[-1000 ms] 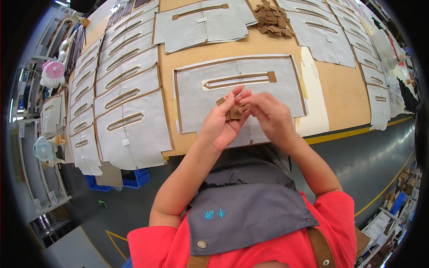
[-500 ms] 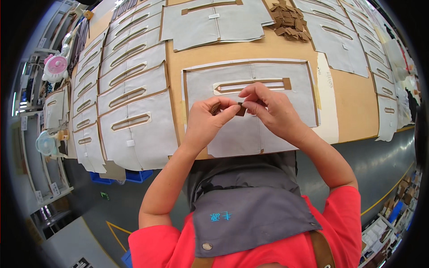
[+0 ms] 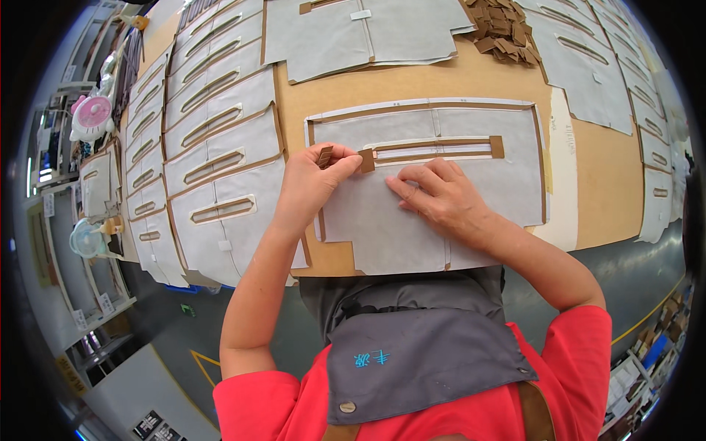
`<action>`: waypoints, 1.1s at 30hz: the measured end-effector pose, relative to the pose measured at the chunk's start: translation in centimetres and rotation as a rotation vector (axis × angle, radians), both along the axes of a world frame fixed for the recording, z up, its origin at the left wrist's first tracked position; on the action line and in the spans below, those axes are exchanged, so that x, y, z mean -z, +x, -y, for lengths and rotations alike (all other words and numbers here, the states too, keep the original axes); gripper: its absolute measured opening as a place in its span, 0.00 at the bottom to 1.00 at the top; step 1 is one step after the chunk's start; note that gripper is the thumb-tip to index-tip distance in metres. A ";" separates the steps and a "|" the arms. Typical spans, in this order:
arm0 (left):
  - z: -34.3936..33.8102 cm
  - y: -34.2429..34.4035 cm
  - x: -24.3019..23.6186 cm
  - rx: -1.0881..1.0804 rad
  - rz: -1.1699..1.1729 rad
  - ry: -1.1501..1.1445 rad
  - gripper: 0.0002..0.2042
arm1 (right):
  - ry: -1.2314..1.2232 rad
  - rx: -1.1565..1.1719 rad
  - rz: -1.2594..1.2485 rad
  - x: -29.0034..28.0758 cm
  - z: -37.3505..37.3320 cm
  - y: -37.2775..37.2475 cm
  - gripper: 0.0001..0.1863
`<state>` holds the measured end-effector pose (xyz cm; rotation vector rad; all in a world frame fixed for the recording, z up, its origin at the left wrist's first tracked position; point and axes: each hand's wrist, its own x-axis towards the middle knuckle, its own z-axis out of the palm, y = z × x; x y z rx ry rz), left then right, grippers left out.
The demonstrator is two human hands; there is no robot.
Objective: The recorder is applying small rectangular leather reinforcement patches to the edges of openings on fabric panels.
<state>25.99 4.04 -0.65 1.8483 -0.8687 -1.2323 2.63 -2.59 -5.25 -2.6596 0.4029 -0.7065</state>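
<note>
A light grey panel (image 3: 390,228) with brown-edged borders lies flat in front of me. A long framed slot (image 3: 434,153) crosses its upper part, and a brown patch (image 3: 497,147) covers the slot's right end. At the left end, my left hand (image 3: 305,184) has its thumb on the edge of another small brown patch (image 3: 366,161). More brown pieces (image 3: 325,156) are tucked in that hand's curled fingers; how many is hidden. My right hand (image 3: 445,202) rests on the panel below the slot, fingers bent but apart, with nothing seen in it.
Overlapping rows of similar grey panels (image 3: 213,173) cover the table's left side, with more panels (image 3: 581,66) at the right. Another panel (image 3: 331,44) lies beyond mine. A heap of brown patches (image 3: 504,33) sits at the far right. Two small fans (image 3: 92,117) stand off left.
Both hands held a brown patch between them; now the left has carried it to the slot's left end. My right hand has let go and dropped onto the panel. The view has shifted slightly.
</note>
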 end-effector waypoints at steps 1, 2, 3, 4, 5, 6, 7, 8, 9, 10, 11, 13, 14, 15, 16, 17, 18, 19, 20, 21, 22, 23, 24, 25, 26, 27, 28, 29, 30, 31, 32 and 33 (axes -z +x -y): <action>0.3 0.1 0.1 0.025 0.000 0.017 0.07 | 0.003 -0.002 -0.002 -0.1 0.0 0.0 0.24; 0.6 0.1 0.1 0.026 0.001 0.023 0.07 | 0.009 -0.001 -0.001 -0.1 0.1 0.0 0.24; 0.8 0.1 0.2 0.030 -0.015 0.034 0.07 | -0.001 -0.002 -0.014 -0.1 0.1 0.0 0.22; 1.0 0.1 0.2 0.035 -0.031 0.044 0.07 | -0.012 -0.002 -0.027 -0.1 0.1 -0.1 0.21; 1.1 0.1 0.2 0.037 -0.030 0.050 0.07 | -0.006 0.000 -0.026 -0.2 0.1 -0.1 0.21; 1.2 0.0 0.2 0.028 -0.022 0.060 0.07 | -0.004 0.001 -0.026 -0.2 0.1 -0.1 0.20; 1.2 0.0 0.3 0.020 -0.015 0.071 0.08 | -0.002 0.004 -0.027 -0.2 0.1 -0.1 0.20; 1.3 -0.1 0.3 0.022 -0.014 0.076 0.08 | 0.004 0.006 -0.026 -0.2 0.1 -0.1 0.20; 1.3 -0.2 0.3 0.011 0.000 0.086 0.07 | 0.007 0.004 -0.021 -0.1 0.1 -0.1 0.20; 1.4 -0.3 0.3 -0.001 0.014 0.094 0.07 | 0.010 0.003 -0.015 -0.1 0.1 -0.1 0.19; 1.4 -0.3 0.3 0.000 0.016 0.098 0.07 | 0.014 0.004 -0.014 -0.2 0.1 -0.1 0.19; 1.5 -0.4 0.3 -0.028 0.074 0.119 0.08 | 0.022 0.001 -0.003 -0.3 0.2 -0.1 0.19; 1.5 -0.5 0.2 -0.026 0.075 0.123 0.08 | 0.025 0.003 -0.002 -0.3 0.2 -0.1 0.19; 1.5 -0.5 0.1 -0.027 0.088 0.126 0.08 | 0.023 0.003 0.000 -0.3 0.2 -0.1 0.18; 1.5 -0.5 0.1 -0.028 0.100 0.129 0.08 | 0.020 0.003 0.002 -0.2 0.1 -0.1 0.18; 1.6 -0.5 0.1 -0.026 0.102 0.132 0.08 | 0.022 0.005 0.004 -0.2 0.1 -0.1 0.18; 1.6 -0.5 0.2 -0.026 0.108 0.132 0.08 | 0.024 0.005 0.008 -0.2 0.1 -0.1 0.18; 1.5 -0.6 0.2 -0.027 0.114 0.131 0.07 | 0.026 0.004 0.012 -0.1 0.1 -0.1 0.17; 1.5 -0.6 0.3 -0.025 0.115 0.133 0.07 | 0.027 0.006 0.013 -0.2 0.1 -0.2 0.17; 1.4 -0.7 0.4 -0.034 0.113 0.117 0.07 | 0.030 0.006 0.007 -0.2 0.1 -0.2 0.17; 1.4 -0.7 0.5 -0.044 0.111 0.101 0.07 | 0.033 0.005 0.001 -0.2 0.1 -0.2 0.18; 1.4 -0.8 0.5 -0.042 0.113 0.103 0.07 | 0.035 0.006 0.003 -0.2 0.1 -0.2 0.18; 1.3 -0.8 0.4 -0.054 0.121 0.105 0.07 | 0.025 0.003 0.002 -0.2 0.1 -0.2 0.18; 1.3 -0.8 0.4 -0.065 0.128 0.107 0.07 | 0.015 0.000 0.000 -0.2 0.1 -0.2 0.18; 1.3 -0.9 0.4 -0.063 0.129 0.108 0.07 | 0.016 0.002 0.001 -0.2 0.1 -0.2 0.18; 1.3 -0.8 0.5 -0.066 0.125 0.105 0.07 | 0.019 -0.001 -0.006 -0.2 0.1 -0.2 0.18; 1.3 -0.9 0.5 -0.067 0.119 0.100 0.07 | 0.020 -0.002 -0.014 -0.3 0.1 -0.3 0.18; 1.4 -0.9 0.5 -0.064 0.118 0.099 0.07 | 0.019 0.000 -0.015 -0.3 0.1 -0.3 0.18; 1.4 -0.9 0.5 -0.061 0.123 0.101 0.07 | 0.022 0.002 -0.017 -0.3 0.1 -0.4 0.18; 1.4 -0.9 0.5 -0.062 0.130 0.105 0.07 | 0.026 -0.001 -0.016 -0.2 0.1 -0.3 0.18; 1.3 -0.9 0.5 -0.063 0.132 0.106 0.07 | 0.026 -0.002 -0.014 -0.2 0.0 -0.3 0.18; 1.3 -0.8 0.5 -0.063 0.138 0.103 0.06 | 0.029 -0.004 -0.006 -0.1 0.0 -0.2 0.18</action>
